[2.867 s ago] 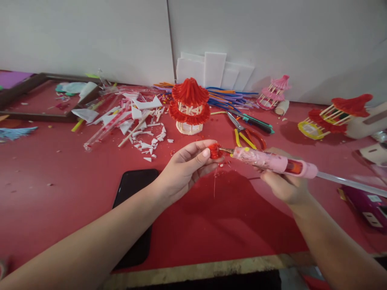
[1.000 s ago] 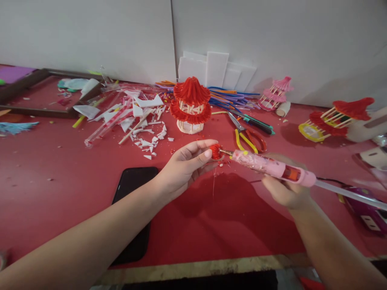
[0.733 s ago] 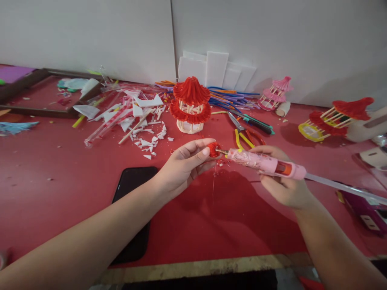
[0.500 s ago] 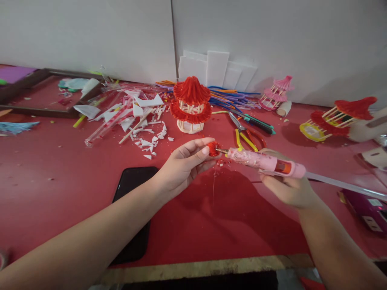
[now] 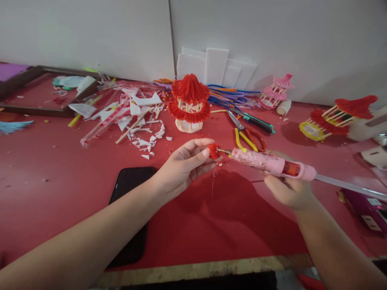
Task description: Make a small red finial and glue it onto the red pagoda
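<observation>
Between the thumb and fingers of my left hand is a small red fuzzy piece, which looks like coiled pipe cleaner. My right hand grips a pink hot glue gun with a clear glue stick running out of its back. The metal nozzle points left, at or very close to the red piece; I cannot tell whether they touch. A thin glue strand hangs below my left fingers. Behind my hands stands a small red-roofed pavilion with two fuzzy tiers on pale sticks.
Pliers and a craft knife lie behind the glue gun. A black phone is under my left forearm. White scraps litter the left. Pipe cleaners, a pink pavilion and another red pavilion are farther back.
The glue gun has drawn back slightly to the right, along with my right hand. My left hand still holds the red piece in about the same spot. The view has shifted a little.
</observation>
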The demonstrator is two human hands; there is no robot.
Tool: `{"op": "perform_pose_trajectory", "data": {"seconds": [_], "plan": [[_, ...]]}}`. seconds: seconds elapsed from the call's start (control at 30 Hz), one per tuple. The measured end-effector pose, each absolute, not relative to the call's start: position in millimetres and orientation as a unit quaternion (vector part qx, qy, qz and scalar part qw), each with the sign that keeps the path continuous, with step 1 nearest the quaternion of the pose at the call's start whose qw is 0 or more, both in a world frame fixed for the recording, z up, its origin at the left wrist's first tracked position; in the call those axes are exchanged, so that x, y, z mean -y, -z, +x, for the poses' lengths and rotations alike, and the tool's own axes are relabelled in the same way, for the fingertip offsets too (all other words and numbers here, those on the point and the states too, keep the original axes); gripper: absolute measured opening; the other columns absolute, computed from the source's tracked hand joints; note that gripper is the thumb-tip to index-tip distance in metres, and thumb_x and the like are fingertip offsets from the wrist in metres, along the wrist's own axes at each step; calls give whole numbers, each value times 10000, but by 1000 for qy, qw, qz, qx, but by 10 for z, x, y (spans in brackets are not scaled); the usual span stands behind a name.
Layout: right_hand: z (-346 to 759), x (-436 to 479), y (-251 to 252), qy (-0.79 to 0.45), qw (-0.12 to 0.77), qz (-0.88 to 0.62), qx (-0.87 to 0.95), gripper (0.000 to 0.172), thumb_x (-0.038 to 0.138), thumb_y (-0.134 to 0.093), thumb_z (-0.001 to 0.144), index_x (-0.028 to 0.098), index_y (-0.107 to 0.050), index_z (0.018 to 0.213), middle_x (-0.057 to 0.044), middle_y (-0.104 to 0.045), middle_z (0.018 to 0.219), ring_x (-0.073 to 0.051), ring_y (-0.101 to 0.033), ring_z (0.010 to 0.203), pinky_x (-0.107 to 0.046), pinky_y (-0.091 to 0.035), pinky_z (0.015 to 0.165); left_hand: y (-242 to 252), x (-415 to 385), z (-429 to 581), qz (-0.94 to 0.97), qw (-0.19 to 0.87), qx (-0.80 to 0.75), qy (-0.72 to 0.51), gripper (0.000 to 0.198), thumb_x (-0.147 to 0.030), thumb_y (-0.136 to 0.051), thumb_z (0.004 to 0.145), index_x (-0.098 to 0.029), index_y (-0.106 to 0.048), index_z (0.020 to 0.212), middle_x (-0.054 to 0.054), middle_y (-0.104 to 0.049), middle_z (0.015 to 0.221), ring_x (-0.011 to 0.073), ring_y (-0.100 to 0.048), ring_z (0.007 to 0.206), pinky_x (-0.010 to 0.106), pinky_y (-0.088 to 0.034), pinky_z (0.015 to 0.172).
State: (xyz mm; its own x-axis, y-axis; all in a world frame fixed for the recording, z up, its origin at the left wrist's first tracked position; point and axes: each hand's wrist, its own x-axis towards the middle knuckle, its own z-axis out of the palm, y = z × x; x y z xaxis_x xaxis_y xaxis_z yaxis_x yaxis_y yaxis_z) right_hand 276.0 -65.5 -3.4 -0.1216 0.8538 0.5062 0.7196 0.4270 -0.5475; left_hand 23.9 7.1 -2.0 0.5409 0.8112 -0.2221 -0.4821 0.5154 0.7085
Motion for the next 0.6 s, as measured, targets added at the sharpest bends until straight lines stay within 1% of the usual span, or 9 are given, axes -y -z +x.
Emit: {"op": "perform_pose_trajectory", "data": {"seconds": [0.1, 0.17, 0.2, 0.27, 0.37, 0.43, 0.5, 0.6], "plan": [[2742, 636, 14, -43, 412, -475, 776, 338, 32, -546, 724, 241, -617, 980, -33, -669, 862, -192, -655, 747, -331, -546, 654, 18, -67, 232, 296, 829, -279, -384, 166, -116, -745, 841, -223, -731, 966, -36, -746, 855, 119, -765, 803, 194, -613, 748], [2728, 627, 3, -36, 431, -443, 785, 368, 29, -560, 739, 250, -628, 1026, -51, -697, 927, -214, -693, 829, -354, -578, 721, 17, -69, 229, 294, 830, -281, -382, 174, -111, -734, 849, -222, -734, 984, -32, -747, 849, 119, -765, 801, 196, -615, 744], [2724, 629, 2, -40, 434, -442, 784, 354, 32, -562, 743, 253, -632, 1010, -45, -695, 905, -210, -693, 812, -348, -580, 709, 17, -71, 229, 292, 830, -281, -383, 175, -106, -730, 851, -220, -737, 984, -31, -748, 842, 115, -763, 792, 193, -615, 742], [2723, 645, 5, -49, 422, -471, 773, 320, 38, -553, 741, 251, -631, 967, -28, -676, 840, -187, -672, 737, -310, -555, 629, 15, -75, 231, 288, 831, -282, -383, 173, -95, -724, 854, -216, -746, 976, -30, -751, 828, 111, -763, 784, 184, -615, 741], [2724, 680, 10, -39, 401, -515, 756, 232, 55, -552, 733, 243, -600, 862, 6, -622, 731, -144, -591, 600, -266, -467, 507, 11, -74, 234, 281, 831, -287, -384, 166, -92, -727, 850, -212, -762, 958, -28, -758, 820, 110, -765, 769, 178, -618, 744], [2717, 688, 4, -33, 399, -517, 757, 195, 63, -563, 734, 238, -575, 821, 18, -597, 695, -130, -556, 556, -261, -440, 479, 6, -68, 236, 279, 831, -289, -386, 164, -103, -749, 835, -210, -770, 957, -26, -759, 812, 109, -764, 760, 175, -617, 749], [2706, 675, -7, -23, 411, -496, 764, 207, 64, -565, 741, 234, -580, 858, 5, -626, 727, -147, -601, 593, -275, -483, 510, 1, -62, 238, 284, 831, -280, -389, 182, -113, -786, 801, -206, -775, 957, -26, -760, 831, 108, -761, 762, 169, -613, 746], [2702, 642, -5, 3, 433, -445, 784, 280, 71, -570, 746, 233, -611, 971, -40, -699, 849, -208, -702, 751, -343, -586, 655, -1, -59, 242, 299, 829, -265, -391, 238, -108, -823, 755, -208, -775, 966, -23, -760, 889, 109, -756, 784, 172, -605, 755]]}}
